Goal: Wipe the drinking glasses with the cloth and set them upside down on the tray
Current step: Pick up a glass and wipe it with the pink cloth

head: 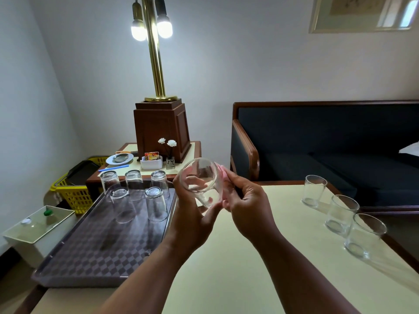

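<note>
The left hand (192, 214) grips a clear drinking glass (200, 181) in the air over the middle of the tabletop (226, 268). Its fingers curl round the lower wall and base. The glass is tilted, with its open mouth turned up and toward the camera, and the fingers show through it.

The right hand (247, 207) is just right of the glass. It pinches a pink cloth (221, 172) and holds it against the outside of the glass's right wall. Only small folds of the cloth show past the fingers and the rim.

A dark checkered tray (102, 252) lies on the left part of the tabletop, its near end at the tabletop's edge. Five upturned glasses (156, 203) stand at its far end, three in the far row and two in front of them. The near half of the tray is bare.

On the right side of the tabletop, three upright glasses (342, 214) stand in a slanted line close to the edge, well apart from the hands.

Beyond the tray, a side table (195, 147) carries a brass lamp (156, 64) on a wooden block, lit, with a small dish, a white holder and two white flowers beside it. A yellow basket (74, 196) sits on the floor at far left, and a dark sofa (328, 143) stands at far right.
</note>
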`<action>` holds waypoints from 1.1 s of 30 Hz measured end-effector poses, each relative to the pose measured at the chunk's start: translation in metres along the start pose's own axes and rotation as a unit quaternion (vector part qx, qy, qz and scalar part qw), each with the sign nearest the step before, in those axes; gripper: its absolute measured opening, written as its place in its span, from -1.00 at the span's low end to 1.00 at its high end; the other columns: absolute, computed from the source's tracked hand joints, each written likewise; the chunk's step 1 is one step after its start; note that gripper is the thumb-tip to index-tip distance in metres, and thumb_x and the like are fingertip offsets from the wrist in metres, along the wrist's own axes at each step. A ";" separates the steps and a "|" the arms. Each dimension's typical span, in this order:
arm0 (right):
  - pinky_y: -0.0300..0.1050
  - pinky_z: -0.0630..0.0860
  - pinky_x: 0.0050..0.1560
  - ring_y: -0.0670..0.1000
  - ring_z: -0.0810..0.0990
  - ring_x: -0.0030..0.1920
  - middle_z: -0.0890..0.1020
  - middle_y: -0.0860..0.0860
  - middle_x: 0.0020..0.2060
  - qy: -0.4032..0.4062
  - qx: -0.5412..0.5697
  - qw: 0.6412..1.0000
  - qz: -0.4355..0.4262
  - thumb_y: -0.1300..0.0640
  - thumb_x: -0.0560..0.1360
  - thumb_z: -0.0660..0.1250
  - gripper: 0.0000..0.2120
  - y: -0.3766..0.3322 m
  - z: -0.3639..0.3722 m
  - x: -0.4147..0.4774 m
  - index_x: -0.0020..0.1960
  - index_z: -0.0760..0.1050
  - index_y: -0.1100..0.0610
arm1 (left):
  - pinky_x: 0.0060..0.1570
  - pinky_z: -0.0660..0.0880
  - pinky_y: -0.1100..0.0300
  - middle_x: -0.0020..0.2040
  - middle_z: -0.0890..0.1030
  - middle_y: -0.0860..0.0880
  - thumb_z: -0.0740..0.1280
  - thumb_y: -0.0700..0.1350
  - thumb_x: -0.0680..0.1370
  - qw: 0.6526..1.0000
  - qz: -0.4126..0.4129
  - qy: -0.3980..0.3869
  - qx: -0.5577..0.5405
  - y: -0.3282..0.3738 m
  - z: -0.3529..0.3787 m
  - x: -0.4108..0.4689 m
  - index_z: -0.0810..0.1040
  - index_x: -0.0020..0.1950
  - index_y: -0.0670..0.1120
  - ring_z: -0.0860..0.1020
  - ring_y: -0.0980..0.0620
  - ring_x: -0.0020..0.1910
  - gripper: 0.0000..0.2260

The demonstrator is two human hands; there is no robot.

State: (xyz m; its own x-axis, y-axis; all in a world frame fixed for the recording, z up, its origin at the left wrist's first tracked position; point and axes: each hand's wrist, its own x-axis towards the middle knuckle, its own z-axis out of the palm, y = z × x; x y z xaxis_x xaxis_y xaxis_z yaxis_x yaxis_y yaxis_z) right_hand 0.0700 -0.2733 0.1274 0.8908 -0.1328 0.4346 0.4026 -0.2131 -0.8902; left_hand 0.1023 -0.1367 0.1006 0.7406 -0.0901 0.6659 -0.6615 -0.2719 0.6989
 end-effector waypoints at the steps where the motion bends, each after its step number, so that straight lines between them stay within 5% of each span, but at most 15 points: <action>1: -0.19 0.66 -0.07 -0.13 0.65 0.10 0.63 -0.27 0.10 -0.001 -0.002 1.000 0.008 0.11 0.61 0.29 -0.68 0.001 0.000 0.000 0.35 0.51 -0.08 | 0.10 0.60 0.15 0.26 0.43 0.06 0.52 -0.13 0.41 1.000 -0.003 0.001 -0.005 0.001 0.001 0.000 0.02 0.44 0.05 0.49 0.17 0.27 -0.19; 3: -0.18 0.66 -0.06 -0.14 0.65 0.10 0.64 -0.26 0.10 0.002 0.013 1.000 0.005 0.12 0.61 0.29 -0.69 -0.002 0.000 -0.001 0.31 0.54 -0.11 | 0.18 0.57 0.10 0.33 0.39 0.05 0.51 -0.18 0.42 1.000 0.006 -0.017 -0.007 0.003 0.003 -0.001 -0.05 0.48 0.02 0.46 0.13 0.33 -0.14; 6: -0.29 0.62 -0.09 -0.25 0.63 0.09 0.63 -0.28 0.11 0.003 0.042 0.999 -0.025 0.09 0.59 0.30 -0.68 -0.010 0.002 -0.003 0.30 0.51 -0.17 | 0.28 0.45 0.29 0.39 0.32 0.02 0.40 -0.27 0.47 0.999 0.018 -0.044 0.019 0.003 0.006 -0.002 -0.16 0.48 0.07 0.36 0.13 0.44 -0.14; 10: -0.33 0.61 -0.16 -0.29 0.63 0.03 0.62 -0.28 0.12 0.005 0.010 1.000 -0.026 0.09 0.61 0.28 -0.66 -0.007 0.000 -0.003 0.37 0.48 -0.10 | 0.15 0.44 0.44 0.35 0.33 0.02 0.39 -0.30 0.50 0.999 0.007 -0.028 0.020 -0.002 0.004 -0.001 -0.08 0.51 -0.04 0.40 0.18 0.37 -0.21; 13: -0.13 0.68 -0.14 -0.15 0.68 0.01 0.64 -0.24 0.10 0.008 -0.008 1.000 0.004 0.12 0.60 0.29 -0.67 -0.001 -0.003 -0.001 0.35 0.51 -0.04 | -0.01 0.51 0.43 0.28 0.39 -0.01 0.52 -0.22 0.45 1.000 -0.009 -0.028 0.004 -0.001 0.002 -0.001 0.00 0.48 0.05 0.44 0.23 0.28 -0.16; 18: -0.22 0.63 0.05 -0.19 0.61 0.17 0.64 -0.22 0.18 -0.001 0.030 0.999 -0.025 0.10 0.60 0.31 -0.67 -0.009 0.000 -0.004 0.33 0.51 -0.14 | 0.15 0.36 0.53 0.35 0.35 -0.04 0.48 -0.30 0.47 0.998 -0.010 -0.064 0.014 -0.003 0.007 -0.002 0.12 0.44 -0.25 0.38 0.38 0.32 -0.30; 21: -0.31 0.61 -0.04 -0.27 0.62 0.10 0.63 -0.34 0.08 0.003 0.018 1.000 -0.017 0.09 0.61 0.29 -0.67 -0.007 -0.002 -0.001 0.35 0.50 -0.12 | 0.19 0.34 0.55 0.37 0.28 0.06 0.39 -0.36 0.50 0.998 -0.020 -0.055 0.031 0.000 0.007 -0.002 0.06 0.46 -0.16 0.27 0.46 0.35 -0.33; 24: -0.32 0.60 -0.20 -0.24 0.65 -0.02 0.61 -0.39 -0.04 0.008 -0.018 1.000 0.004 0.10 0.61 0.28 -0.68 -0.001 -0.006 0.000 0.35 0.49 -0.09 | 0.21 0.54 0.16 0.36 0.40 0.01 0.41 -0.23 0.48 0.999 -0.026 -0.044 -0.015 0.006 0.006 -0.002 0.02 0.47 0.04 0.45 0.15 0.35 -0.27; 26: -0.28 0.62 -0.24 -0.22 0.66 -0.04 0.64 -0.30 0.06 0.007 -0.020 1.000 0.006 0.11 0.61 0.29 -0.68 -0.001 -0.006 -0.001 0.34 0.49 -0.10 | 0.08 0.57 0.28 0.30 0.40 0.10 0.51 -0.22 0.45 0.999 -0.026 -0.037 -0.013 0.009 0.005 -0.001 0.02 0.43 0.13 0.49 0.25 0.26 -0.20; 31: -0.24 0.64 -0.05 -0.24 0.62 0.12 0.64 -0.27 0.13 -0.004 0.016 1.000 -0.010 0.10 0.60 0.31 -0.66 -0.009 -0.004 -0.003 0.36 0.51 -0.08 | 0.16 0.43 0.46 0.36 0.25 0.20 0.49 -0.27 0.46 0.996 -0.028 -0.084 -0.008 0.001 0.005 -0.001 0.05 0.47 -0.25 0.36 0.41 0.34 -0.25; 33: -0.18 0.67 -0.14 -0.24 0.66 -0.01 0.66 -0.31 0.02 0.009 0.009 1.000 0.014 0.08 0.61 0.29 -0.68 -0.007 -0.007 -0.001 0.36 0.52 -0.04 | 0.10 0.44 0.48 0.35 0.26 0.23 0.36 -0.37 0.51 0.995 -0.034 -0.098 -0.002 -0.001 0.005 -0.003 -0.02 0.51 -0.17 0.35 0.46 0.31 -0.28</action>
State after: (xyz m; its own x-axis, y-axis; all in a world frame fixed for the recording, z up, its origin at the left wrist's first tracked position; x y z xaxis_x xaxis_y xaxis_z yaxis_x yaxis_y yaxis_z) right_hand 0.0648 -0.2786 0.1337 0.8984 -0.1554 0.4108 0.3807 -0.1908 -0.9048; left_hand 0.1019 -0.1413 0.0964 0.7916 -0.2565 0.5545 -0.6100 -0.2797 0.7414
